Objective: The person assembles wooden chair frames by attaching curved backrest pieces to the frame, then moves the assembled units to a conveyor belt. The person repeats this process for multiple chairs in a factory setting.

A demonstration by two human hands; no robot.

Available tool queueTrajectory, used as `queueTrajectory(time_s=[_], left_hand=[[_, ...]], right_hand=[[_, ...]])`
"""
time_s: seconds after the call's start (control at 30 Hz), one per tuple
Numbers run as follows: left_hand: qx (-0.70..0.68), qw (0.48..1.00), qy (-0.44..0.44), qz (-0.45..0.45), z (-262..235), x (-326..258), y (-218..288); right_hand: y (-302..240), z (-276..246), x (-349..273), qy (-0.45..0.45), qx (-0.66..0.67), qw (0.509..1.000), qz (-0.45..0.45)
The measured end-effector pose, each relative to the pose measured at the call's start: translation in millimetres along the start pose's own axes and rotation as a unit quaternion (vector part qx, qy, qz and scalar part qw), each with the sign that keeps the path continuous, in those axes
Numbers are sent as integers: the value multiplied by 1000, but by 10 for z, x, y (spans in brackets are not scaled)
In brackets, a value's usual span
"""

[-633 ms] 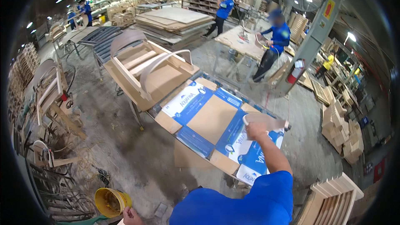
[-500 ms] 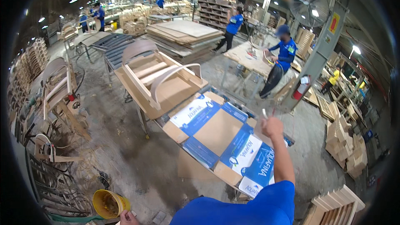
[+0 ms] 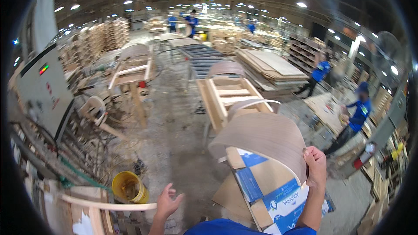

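Note:
My right hand [image 3: 315,165] grips the right edge of a curved, bent plywood panel [image 3: 261,139] and holds it arched above a table covered with flattened blue-and-brown cardboard [image 3: 270,191]. My left hand [image 3: 169,200] is lower left, fingers spread, holding nothing, next to a thin curved wooden strip [image 3: 104,203]. Behind the panel stands a cart of curved wooden frame parts [image 3: 230,98].
A yellow bucket [image 3: 128,187] sits on the floor at lower left among wood offcuts. A grey control cabinet [image 3: 41,91] is at left. Stacked boards [image 3: 272,67] lie behind. People in blue shirts [image 3: 359,113] work at a table on the right.
The view has swung left. My right hand, earlier reaching over the cardboard table, now holds a bent plywood panel up over it. My left hand has come into view, open.

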State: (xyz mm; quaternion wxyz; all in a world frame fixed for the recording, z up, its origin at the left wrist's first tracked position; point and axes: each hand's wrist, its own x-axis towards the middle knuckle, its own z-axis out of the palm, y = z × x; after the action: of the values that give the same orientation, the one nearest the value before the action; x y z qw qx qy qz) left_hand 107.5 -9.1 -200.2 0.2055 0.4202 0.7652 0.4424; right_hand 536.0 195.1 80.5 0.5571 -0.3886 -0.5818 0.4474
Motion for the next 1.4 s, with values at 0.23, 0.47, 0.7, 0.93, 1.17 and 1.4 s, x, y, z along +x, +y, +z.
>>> queueTrajectory(time_s=[0.23, 0.47, 0.7, 0.93, 1.17, 1.4], left_hand=[[-132, 973, 141, -123, -514, 20, -91], [-62, 928, 314, -192, -1041, -795, -373], [81, 855, 461, -224, -1418, -1937, -489], [146, 720, 601, -315, -1949, -3167, -361], [195, 613, 647, -409, -3139, -4313, -770], [372, 559, 600, -435, -4472, -5409, -1275]], right_hand=[[211, 1031, 290, -270, 218, 926, 146], [401, 2128, 442, -407, -4, 913, -28], [945, 3287, 13, -551, 47, 798, -238], [864, 5179, -751, -617, -233, 647, -383], [527, 6917, -2590, -663, -91, 638, -382], [-178, 8009, -4323, -626, 110, 619, -462]])
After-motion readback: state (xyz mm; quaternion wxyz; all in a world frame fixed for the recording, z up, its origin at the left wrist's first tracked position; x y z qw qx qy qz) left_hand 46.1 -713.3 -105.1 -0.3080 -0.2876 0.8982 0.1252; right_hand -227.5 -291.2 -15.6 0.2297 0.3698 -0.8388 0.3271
